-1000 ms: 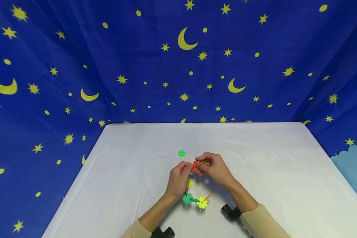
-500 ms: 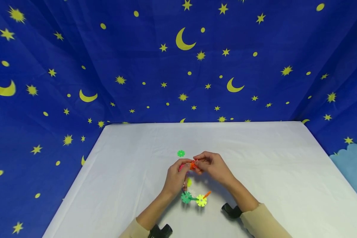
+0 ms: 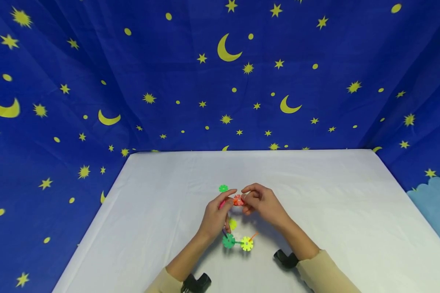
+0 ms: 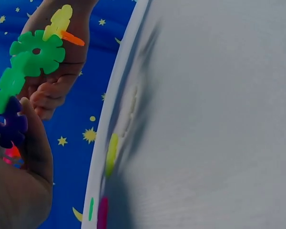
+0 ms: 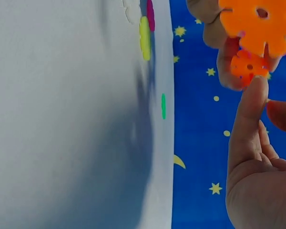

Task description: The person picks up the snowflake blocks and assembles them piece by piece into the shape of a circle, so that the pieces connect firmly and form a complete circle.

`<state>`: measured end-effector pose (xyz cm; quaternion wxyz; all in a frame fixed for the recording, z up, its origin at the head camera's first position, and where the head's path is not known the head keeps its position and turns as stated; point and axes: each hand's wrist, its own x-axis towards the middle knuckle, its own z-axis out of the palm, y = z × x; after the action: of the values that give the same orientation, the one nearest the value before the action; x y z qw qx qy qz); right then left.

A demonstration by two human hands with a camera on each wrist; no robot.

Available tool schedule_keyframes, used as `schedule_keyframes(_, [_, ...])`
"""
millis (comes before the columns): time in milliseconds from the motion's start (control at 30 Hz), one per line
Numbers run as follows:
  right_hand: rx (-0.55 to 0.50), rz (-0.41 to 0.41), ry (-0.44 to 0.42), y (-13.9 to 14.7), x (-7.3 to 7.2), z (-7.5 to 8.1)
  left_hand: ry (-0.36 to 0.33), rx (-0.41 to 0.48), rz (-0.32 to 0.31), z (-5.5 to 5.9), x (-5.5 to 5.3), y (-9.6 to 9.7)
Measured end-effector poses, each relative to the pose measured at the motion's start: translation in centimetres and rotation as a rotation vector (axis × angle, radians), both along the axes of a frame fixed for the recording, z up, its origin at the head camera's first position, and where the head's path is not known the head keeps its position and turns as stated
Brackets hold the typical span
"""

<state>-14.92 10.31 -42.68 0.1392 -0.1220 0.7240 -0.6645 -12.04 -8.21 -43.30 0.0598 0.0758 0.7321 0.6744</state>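
My left hand [image 3: 213,217] grips a chain of interlocking plastic snowflake discs above the table. In the head view a pink disc [image 3: 222,204] shows between its thumb and index finger, and an orange-red disc [image 3: 238,200] juts out to the right. The chain's other end hangs below the hand: a purple disc [image 4: 8,123], a teal disc [image 3: 228,241], a yellow disc [image 3: 247,243] and a thin orange piece [image 3: 254,236]. My right hand [image 3: 262,203] is beside the orange-red disc, thumb tip right at its edge, index finger raised apart from it.
Loose discs lie on the white table [image 3: 315,183]: a green one [image 3: 223,188] beyond the hands, a yellow one [image 3: 233,224] under the left hand, a magenta one [image 4: 103,212] and a white one [image 4: 131,109]. Blue star-patterned cloth [image 3: 190,73] hangs behind the table.
My right fingers have loosened from the orange-red disc and spread, moving slightly away. That disc now faces the head camera more. My left index finger has lifted and straightened.
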Motion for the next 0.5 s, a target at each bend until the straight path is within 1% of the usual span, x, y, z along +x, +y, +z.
schedule_keyframes(133, [0.035, -0.017, 0.022, 0.2, 0.0, 0.0, 0.009, 0.016, 0.019, 0.3, -0.1, -0.3])
schedule_keyframes(233, [0.114, -0.015, 0.059, 0.2, -0.2, -0.7, 0.006, 0.031, 0.014, 0.5, -0.1, -0.5])
schedule_keyframes(300, [0.179, -0.01, 0.084, 0.2, -0.6, -1.7, -0.004, 0.051, 0.008, 0.0, -0.3, -0.6])
schedule_keyframes(367, [0.226, 0.011, 0.096, 0.4, -1.1, -2.9, -0.004, 0.078, 0.006, -0.7, -0.6, -0.7])
schedule_keyframes(467, [0.279, 0.069, 0.1, 0.6, -1.7, -4.4, -0.005, 0.12, 0.01, -1.7, -1.1, -0.8])
schedule_keyframes(500, [0.293, 0.097, 0.105, 0.7, -1.9, -4.6, -0.001, 0.132, 0.011, -1.8, -1.2, -0.9])
